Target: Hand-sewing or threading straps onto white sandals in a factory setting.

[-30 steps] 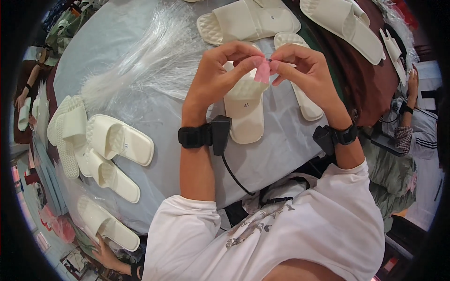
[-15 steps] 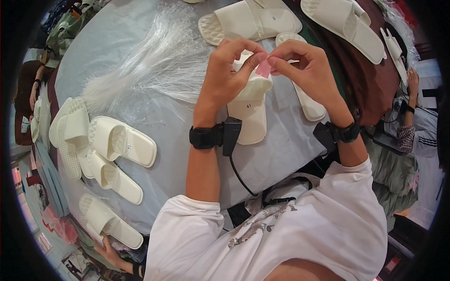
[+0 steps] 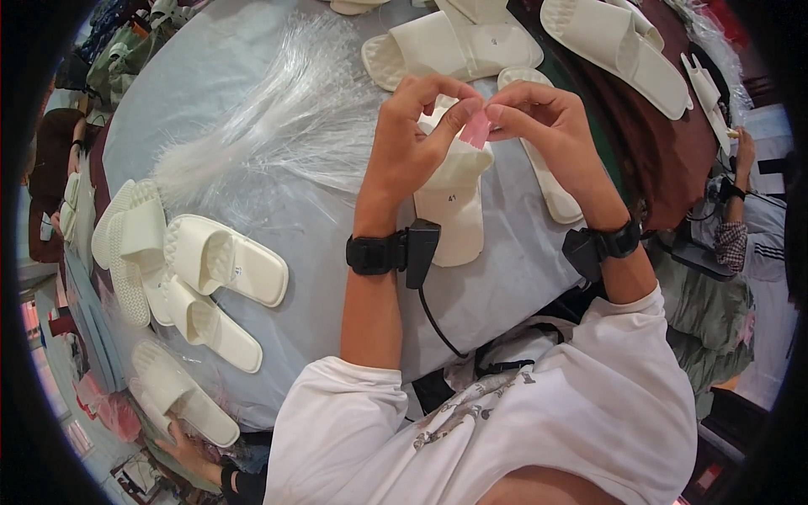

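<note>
My left hand [image 3: 412, 139] and my right hand [image 3: 551, 126] meet at the fingertips, each in a thumb-and-finger pinch. Between them a small pink strip [image 3: 476, 132] hangs down, with its upper end hidden at the fingers. Whether thin thread is also held there is too small to tell. Just below lies a cream slipper [image 3: 450, 219], its strap opening under the strip and its toe partly covered by my left hand. Beside it, partly behind my right hand, is a narrower slipper [image 3: 551, 181]. My left hand is nearest a loose bundle of clear plastic strands [image 3: 278, 118].
Several cream slippers [image 3: 227, 261] lie on the left of the grey-covered table [image 3: 328, 286]; others [image 3: 454, 46] lie at the far side. At lower left another person's hand [image 3: 185, 450] touches a slipper [image 3: 185, 396]. Another person's hand [image 3: 744, 151] is at the right.
My hands stay pinched together over the slipper with little movement. At lower left the other person's hand and slipper have shifted left. The whole view has moved slightly.
</note>
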Demonstrator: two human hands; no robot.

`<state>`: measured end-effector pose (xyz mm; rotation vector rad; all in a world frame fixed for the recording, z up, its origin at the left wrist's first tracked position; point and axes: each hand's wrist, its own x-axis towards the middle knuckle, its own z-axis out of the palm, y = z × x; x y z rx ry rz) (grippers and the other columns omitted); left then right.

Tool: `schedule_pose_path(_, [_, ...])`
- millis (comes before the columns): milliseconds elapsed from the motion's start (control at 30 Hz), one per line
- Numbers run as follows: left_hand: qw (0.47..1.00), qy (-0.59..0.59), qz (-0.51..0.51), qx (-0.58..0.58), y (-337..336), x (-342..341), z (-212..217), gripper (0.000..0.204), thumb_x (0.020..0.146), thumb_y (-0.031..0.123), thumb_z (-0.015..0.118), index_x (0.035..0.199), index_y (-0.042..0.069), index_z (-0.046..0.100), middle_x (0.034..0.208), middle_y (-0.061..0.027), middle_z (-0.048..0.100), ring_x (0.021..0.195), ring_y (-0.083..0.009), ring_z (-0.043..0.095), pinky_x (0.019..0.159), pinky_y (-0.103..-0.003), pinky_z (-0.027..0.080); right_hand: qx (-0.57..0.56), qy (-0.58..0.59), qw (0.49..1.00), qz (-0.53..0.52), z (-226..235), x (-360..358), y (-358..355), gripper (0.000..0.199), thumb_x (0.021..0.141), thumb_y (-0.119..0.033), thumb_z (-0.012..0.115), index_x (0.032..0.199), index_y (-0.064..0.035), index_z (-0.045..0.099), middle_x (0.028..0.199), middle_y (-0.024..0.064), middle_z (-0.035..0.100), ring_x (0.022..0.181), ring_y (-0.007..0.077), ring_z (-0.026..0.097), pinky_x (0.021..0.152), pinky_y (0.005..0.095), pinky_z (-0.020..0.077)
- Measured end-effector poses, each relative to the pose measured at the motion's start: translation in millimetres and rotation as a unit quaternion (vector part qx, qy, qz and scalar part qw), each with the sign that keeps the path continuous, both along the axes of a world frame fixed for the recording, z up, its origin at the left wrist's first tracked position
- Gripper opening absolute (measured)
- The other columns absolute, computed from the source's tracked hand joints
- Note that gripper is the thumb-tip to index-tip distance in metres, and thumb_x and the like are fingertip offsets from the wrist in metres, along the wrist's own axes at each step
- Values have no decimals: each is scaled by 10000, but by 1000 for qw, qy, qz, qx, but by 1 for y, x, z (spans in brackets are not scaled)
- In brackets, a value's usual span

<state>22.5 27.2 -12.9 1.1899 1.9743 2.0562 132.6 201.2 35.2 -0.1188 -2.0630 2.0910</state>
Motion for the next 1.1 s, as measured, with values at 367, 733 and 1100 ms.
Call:
schedule_pose_path(367, [994, -43, -66, 77, -18, -3, 9, 478, 1034, 478, 571, 1094, 40, 753, 943, -42, 735, 811, -125, 450, 749, -291, 365, 299, 322, 898, 1, 62, 53, -49, 178, 812, 73, 789, 961, -3, 728, 942, 161, 737, 919, 242, 738, 809, 311, 599])
schedule_pose_path(733, [993, -61, -66, 78, -19, -4, 5, 520, 989, 514, 635, 972, 8, 753, 903, -75, 718, 876, -143, 552, 811, -306, 395, 242, 296, 917, 115, 96, 79, -61, 238, 803, 115, 753, 965, -59, 745, 986, 35, 770, 924, 224, 764, 761, 255, 628])
schedule_pose_path(1100, [945, 161, -232, 165, -19, -16, 31, 582, 712, 733, 822, 886, 191, 703, 865, 32, 567, 805, -154, 352, 707, -336, 262, 261, 358, 891, 100, 73, 50, -39, 251, 837, 117, 736, 998, -75, 730, 1067, 50, 752, 1001, 238, 738, 797, 225, 628])
